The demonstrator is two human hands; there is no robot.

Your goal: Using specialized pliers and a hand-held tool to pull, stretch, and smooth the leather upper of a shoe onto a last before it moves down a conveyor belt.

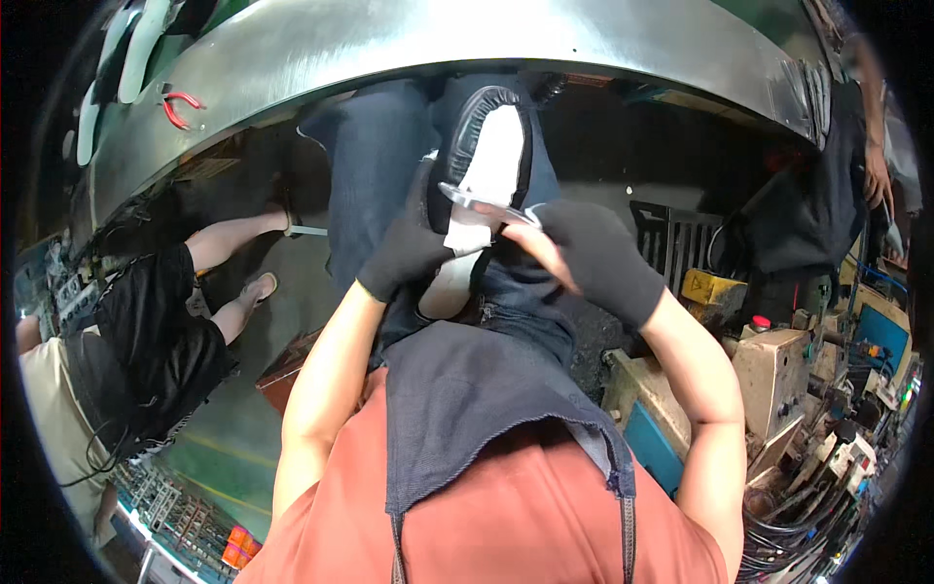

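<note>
A black leather shoe upper [465,146] lies sole side up across my lap, its gathered toe pointing away from me. A white insole [499,151] covers much of its underside. My left hand [407,238], in a black fingerless glove, wraps round the left side of the shoe near its middle. In my right hand [593,255], gloved the same way, is a shiny flat metal tool [467,199] with a rounded end. It lies crosswise over the insole, and its exact kind is unclear. My right fingertips are partly hidden behind it.
A curved metal bench [409,44] spans the far side, with red-handled pliers [181,110] and pale insoles [144,49] at its left. Another person [156,321] sits at left; another person's hand [877,180] shows far right. Machinery with a red button [760,323] stands at right.
</note>
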